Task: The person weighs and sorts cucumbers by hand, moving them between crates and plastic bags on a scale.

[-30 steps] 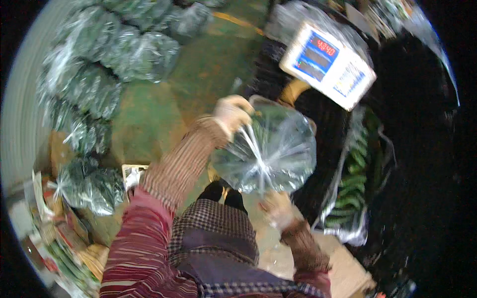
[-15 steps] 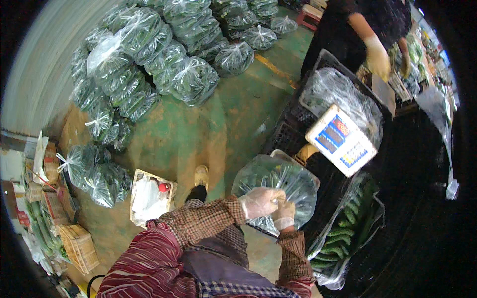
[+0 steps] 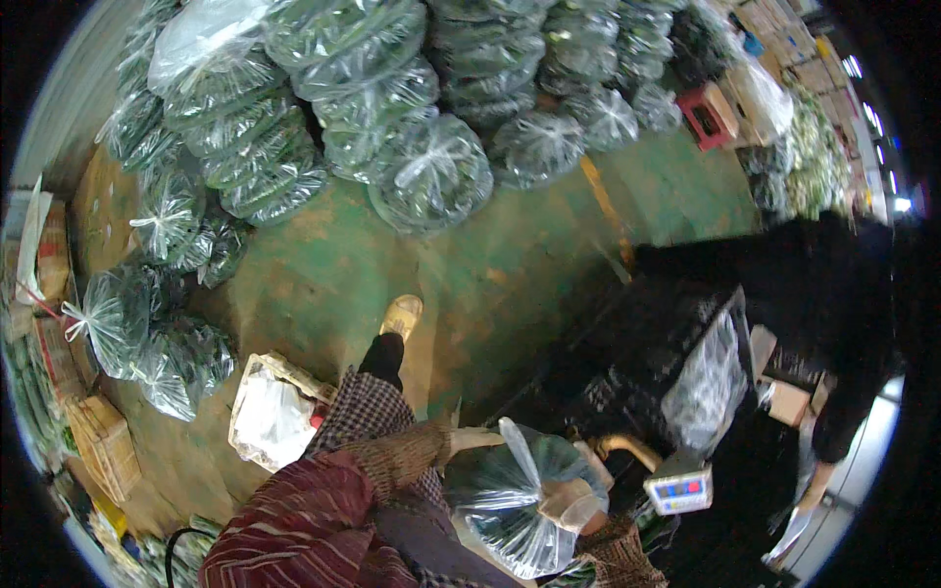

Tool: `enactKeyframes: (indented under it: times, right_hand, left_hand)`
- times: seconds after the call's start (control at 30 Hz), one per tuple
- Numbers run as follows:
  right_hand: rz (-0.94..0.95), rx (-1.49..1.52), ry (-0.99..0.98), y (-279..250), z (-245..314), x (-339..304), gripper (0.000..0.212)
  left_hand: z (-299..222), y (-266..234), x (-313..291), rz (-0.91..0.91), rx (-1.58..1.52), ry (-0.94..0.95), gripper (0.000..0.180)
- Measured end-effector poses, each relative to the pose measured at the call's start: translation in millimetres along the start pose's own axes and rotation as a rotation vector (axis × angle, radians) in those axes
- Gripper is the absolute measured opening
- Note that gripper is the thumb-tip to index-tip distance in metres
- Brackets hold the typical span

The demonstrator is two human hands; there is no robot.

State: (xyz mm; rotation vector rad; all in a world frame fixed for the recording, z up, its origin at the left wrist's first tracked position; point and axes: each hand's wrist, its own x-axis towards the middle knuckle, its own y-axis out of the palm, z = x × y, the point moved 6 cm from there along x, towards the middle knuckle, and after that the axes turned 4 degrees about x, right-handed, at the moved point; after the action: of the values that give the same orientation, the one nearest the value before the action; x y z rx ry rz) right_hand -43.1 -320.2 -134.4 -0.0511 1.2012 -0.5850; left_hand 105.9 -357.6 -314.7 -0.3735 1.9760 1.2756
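Observation:
A round clear plastic bag (image 3: pixel 524 551) of green produce sits in front of my lap, its twisted top sticking up. My left hand (image 3: pixel 474 440), in a thin pale glove, holds the bag's upper left edge, with the fingers pointing right. On the bag's right side my right hand (image 3: pixel 570 505), also gloved, grips the gathered plastic; its fingertips are partly hidden. A small scale display (image 3: pixel 680 490) stands just right of the bag.
Stacks of similar filled bags (image 3: pixel 431 176) line the far side. A white crate (image 3: pixel 270 416) stands left of my leg, a wicker basket (image 3: pixel 103 446) farther left. Dark crates (image 3: pixel 627 363) stand at right, beside a co-worker in dark clothes (image 3: pixel 784 265). A red stool (image 3: pixel 708 116) is at far right.
My view has swung, so the bag stacks look larger and the scale lower. My hands have parted from the bag's gathered top to its two sides. The co-worker has shifted.

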Motion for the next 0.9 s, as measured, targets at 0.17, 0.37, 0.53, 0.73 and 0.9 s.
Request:
enactKeyframes:
  times: [0.17,0.37,0.53,0.73,0.9]
  right_hand:
    - [-0.038,-0.072,-0.184,-114,95,125,0.019]
    - [-0.103,-0.560,-0.260,-216,163,292,0.015]
    - [-0.255,-0.628,-0.134,-311,168,438,0.022]
    - [-0.717,-0.673,-0.413,-343,236,435,0.046]
    - [-0.301,-0.334,-0.181,-205,186,360,0.043]
  left_hand:
    - [-67,-128,-75,-0.183,-0.281,0.182,0.062]
    - [-183,-286,-106,-0.810,-0.426,0.511,0.096]
    - [-285,-369,-99,-0.852,-0.534,0.634,0.087]
    - [-291,-435,-94,-1.011,0.017,0.652,0.052]
    - [-219,-381,-96,-1.179,0.368,0.373,0.048]
